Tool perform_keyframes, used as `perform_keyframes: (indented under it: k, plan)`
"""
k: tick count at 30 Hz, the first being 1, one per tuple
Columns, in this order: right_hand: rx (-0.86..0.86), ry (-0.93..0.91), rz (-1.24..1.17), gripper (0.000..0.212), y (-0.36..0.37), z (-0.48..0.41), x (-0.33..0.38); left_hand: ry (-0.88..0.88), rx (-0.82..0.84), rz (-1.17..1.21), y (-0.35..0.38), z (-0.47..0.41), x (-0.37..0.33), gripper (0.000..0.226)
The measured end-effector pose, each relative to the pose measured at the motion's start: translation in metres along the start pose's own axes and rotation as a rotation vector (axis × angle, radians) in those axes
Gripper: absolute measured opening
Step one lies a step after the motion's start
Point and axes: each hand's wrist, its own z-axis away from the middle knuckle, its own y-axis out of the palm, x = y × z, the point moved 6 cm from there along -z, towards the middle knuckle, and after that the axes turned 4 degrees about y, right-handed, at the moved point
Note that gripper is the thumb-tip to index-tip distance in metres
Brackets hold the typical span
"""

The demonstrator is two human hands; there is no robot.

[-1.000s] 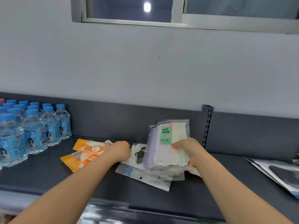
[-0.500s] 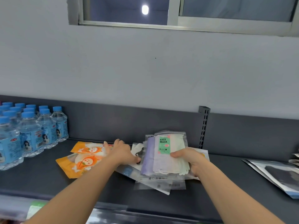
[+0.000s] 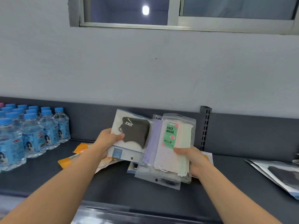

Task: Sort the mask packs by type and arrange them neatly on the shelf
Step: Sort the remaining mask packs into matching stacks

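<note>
**Packs in both hands, held up over the shelf**

Packs of two kinds are up off the shelf (image 3: 113,185), side by side in the air, their inner edges overlapping a little. The black-mask pack (image 3: 129,135) is gripped by the left hand (image 3: 106,141), thumb across its front near the left edge, fingers hidden behind it; the pastel face-mask bundle (image 3: 174,143) is gripped by the right hand (image 3: 194,160), thumb pressed on its lower front, fingers out of sight behind. Both stand roughly upright; most of each rises above its grip, so the tops are unsupported.

By the look of them these are light, thin, glossy film sleeves with soft contents; they should flex and slide on one another rather than hold shape. The bundle seems to be at least two sleeves, a lilac one behind the labelled one, and may fan out if the pinch slackens; a hold across the flat face near an edge, thumb in front and fingers behind, seems the sound one.

Under the hands a clear pack (image 3: 157,180) lies flat on the shelf with others partly beneath it; orange packs (image 3: 80,148) lie to the left, partly behind the left forearm; beyond them water bottles (image 3: 40,131) stand in rows. More packs (image 3: 278,173) lie well apart at the right; a slotted upright (image 3: 205,126) stands at the back.
</note>
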Motion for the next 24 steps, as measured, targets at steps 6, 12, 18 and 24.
perform_keyframes:
  k: [6,12,18,24]
  plan:
    - [-0.057,-0.088,-0.007,0.039,0.001,0.002,0.011,0.113,-0.101,0.057,-0.011,0.005,-0.012,0.015]
    - [-0.156,-0.034,0.137,0.041,-0.019,0.006,0.033,-0.051,-0.008,0.05,0.005,0.004,-0.002,0.011]
    - [-0.135,0.115,0.285,0.022,-0.034,0.018,0.023,-0.194,0.236,-0.182,0.058,0.007,0.027,0.032]
    - [-0.153,0.14,0.26,0.022,-0.051,0.015,0.01,-0.177,0.223,-0.432,0.08,-0.002,0.032,0.059]
